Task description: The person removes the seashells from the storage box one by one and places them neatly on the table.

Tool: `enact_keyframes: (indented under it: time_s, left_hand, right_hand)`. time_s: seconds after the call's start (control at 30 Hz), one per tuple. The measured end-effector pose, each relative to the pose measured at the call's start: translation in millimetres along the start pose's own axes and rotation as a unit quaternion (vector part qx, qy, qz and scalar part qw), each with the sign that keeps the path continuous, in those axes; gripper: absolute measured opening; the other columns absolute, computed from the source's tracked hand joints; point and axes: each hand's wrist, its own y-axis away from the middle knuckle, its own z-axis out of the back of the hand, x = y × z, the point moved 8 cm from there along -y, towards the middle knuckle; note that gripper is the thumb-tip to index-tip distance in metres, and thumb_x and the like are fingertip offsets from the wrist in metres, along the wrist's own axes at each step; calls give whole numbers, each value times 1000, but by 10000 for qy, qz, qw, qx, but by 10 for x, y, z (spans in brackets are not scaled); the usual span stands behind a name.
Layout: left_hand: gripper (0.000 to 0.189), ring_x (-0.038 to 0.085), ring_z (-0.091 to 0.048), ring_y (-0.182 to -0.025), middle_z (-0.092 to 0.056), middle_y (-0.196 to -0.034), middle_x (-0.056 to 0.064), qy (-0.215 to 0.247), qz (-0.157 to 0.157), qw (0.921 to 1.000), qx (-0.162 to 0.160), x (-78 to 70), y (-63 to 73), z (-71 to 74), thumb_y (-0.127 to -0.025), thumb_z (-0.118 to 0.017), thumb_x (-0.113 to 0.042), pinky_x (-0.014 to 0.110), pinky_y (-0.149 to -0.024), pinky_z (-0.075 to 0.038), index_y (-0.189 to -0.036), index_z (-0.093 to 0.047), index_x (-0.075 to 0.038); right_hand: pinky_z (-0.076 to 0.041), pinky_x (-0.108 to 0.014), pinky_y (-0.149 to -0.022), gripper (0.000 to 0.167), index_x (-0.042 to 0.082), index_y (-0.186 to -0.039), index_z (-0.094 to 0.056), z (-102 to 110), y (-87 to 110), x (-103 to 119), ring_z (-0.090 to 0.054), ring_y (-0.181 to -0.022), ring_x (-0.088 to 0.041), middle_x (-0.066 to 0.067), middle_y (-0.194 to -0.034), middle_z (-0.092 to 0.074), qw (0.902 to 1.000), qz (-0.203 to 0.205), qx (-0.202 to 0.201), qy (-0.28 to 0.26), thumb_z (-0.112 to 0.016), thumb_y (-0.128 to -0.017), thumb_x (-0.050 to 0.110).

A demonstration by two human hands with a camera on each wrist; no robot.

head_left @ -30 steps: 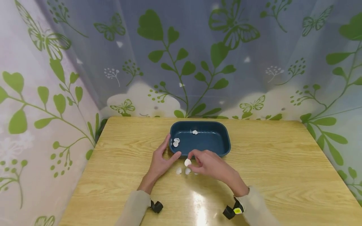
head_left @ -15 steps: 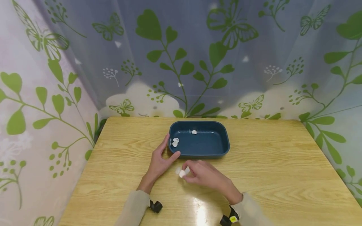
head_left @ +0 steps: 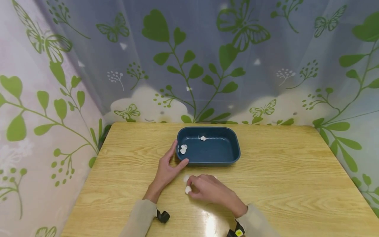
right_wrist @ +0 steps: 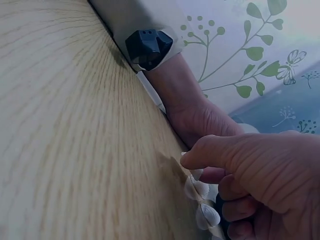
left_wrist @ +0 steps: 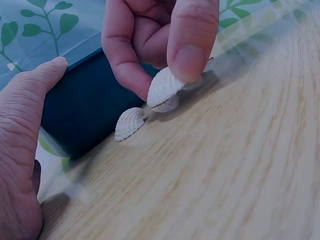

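- a patterned curtain [head_left: 189,59] with green leaves and butterflies stands behind the table.
- the wooden table [head_left: 296,171] is in front of me.
- the dark blue tray [head_left: 216,151] sits on it, near the far edge.
- my right hand [head_left: 210,189] is above the table, apart from the left one; its thumb and index finger pinch a white shell [head_left: 188,190], which is outside the tray.
- my left hand [head_left: 167,169] touches the tray at its left end, fingers spread, with the thumb at the near rim.
- inside the tray, white pieces [head_left: 183,149] lie at the left end, others [head_left: 203,138] by the far wall.
- a ribbed shell [left_wrist: 130,124] lies on the table between tray and me.
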Motion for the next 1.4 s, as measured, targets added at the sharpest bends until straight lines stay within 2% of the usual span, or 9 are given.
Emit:
enact_keyframes:
  time_s: [0.27, 0.43, 0.63, 0.83, 0.93, 1.03, 1.1, 1.3, 1.4]
  left_hand:
    - [87, 18, -30, -156, -33, -168, -4, -8, -76, 9999, -74, -10, 4, 10, -94, -81, -31, 47, -126, -27, -165, -33, -18]
    - [88, 16, -29, -156, -32, -168, -7, -10, -1, 10000, -66, -8, 6, 9, -93, -81, -34, 45, -127, -26, -165, -33, -19]
    - [89, 16, -28, -156, -32, -168, -7, -51, 8, 10000, -43, -10, 10, 7, -93, -81, -35, 46, -127, -26, -166, -33, -18]
    - [89, 15, -28, -156, -32, -168, -8, -99, 5, 9999, -48, -1, 5, 6, -93, -81, -36, 45, -127, -26, -166, -33, -19]
    - [89, 15, -29, -156, -33, -168, -7, -64, -47, 9999, -62, -5, 4, 5, -93, -82, -34, 45, -127, -26, -165, -33, -19]
    - [88, 17, -29, -156, -34, -168, -5, -46, -136, 9999, -89, -15, 2, 5, -93, -82, -32, 47, -127, -27, -165, -34, -18]
    - [88, 17, -29, -156, -34, -168, -4, -68, -188, 9997, -106, -19, 3, 3, -93, -82, -32, 47, -126, -27, -165, -34, -18]
    - [87, 17, -29, -156, -33, -168, -4, -28, -194, 9998, -77, -19, 6, -13, -93, -81, -32, 45, -127, -27, -165, -34, -18]
    - [87, 15, -28, -156, -32, -168, -6, -8, -108, 9999, -48, -1, 22, -11, -94, -81, -33, 45, -127, -26, -165, -33, -20]
  right_hand:
    - [-43, -17, -55, 11, 13, -103, -73, -41, -16, 9, -45, -58, 2, 17, -69, -53, 9996, -3, -33, 278, -73, -94, 20]
    - [-44, -17, -56, 10, 13, -101, -74, -25, -20, 20, -46, -58, 2, 16, -68, -54, 9994, 29, -99, 343, -74, -94, 20]
    - [-47, -17, -58, 11, 12, -104, -74, -31, -27, 20, -49, -60, 3, 12, -76, -65, 9995, 44, -58, 296, -75, -96, 20]
    - [-49, -18, -60, 16, 10, -109, -75, 41, -8, 54, -49, -61, 3, 11, -80, -68, 9997, 98, -126, 211, -73, -98, 22]
    - [-45, -18, -56, 21, 9, -114, -74, 137, 16, 84, -44, -57, 3, 10, -71, -64, 9996, 166, -217, 23, -72, -100, 24]
    - [-36, -18, -49, 23, 8, -118, -73, 273, 47, 100, -37, -51, 4, 14, -60, -50, 9986, 244, -439, -193, -70, -102, 24]
    - [-32, -18, -48, 23, 7, -119, -73, 394, 73, 108, -34, -51, 4, 16, -60, -43, 9964, 321, -730, -278, -69, -102, 22]
    - [-33, -19, -51, 17, 8, -116, -72, 789, 135, 37, -35, -54, 2, 15, -63, -43, 9797, 536, -1931, -62, -72, -100, 14]
    - [-32, -19, -50, 16, 10, -115, -71, 883, 90, -98, -35, -54, 2, 15, -63, -43, 9747, 467, -2183, -69, -71, -100, 14]
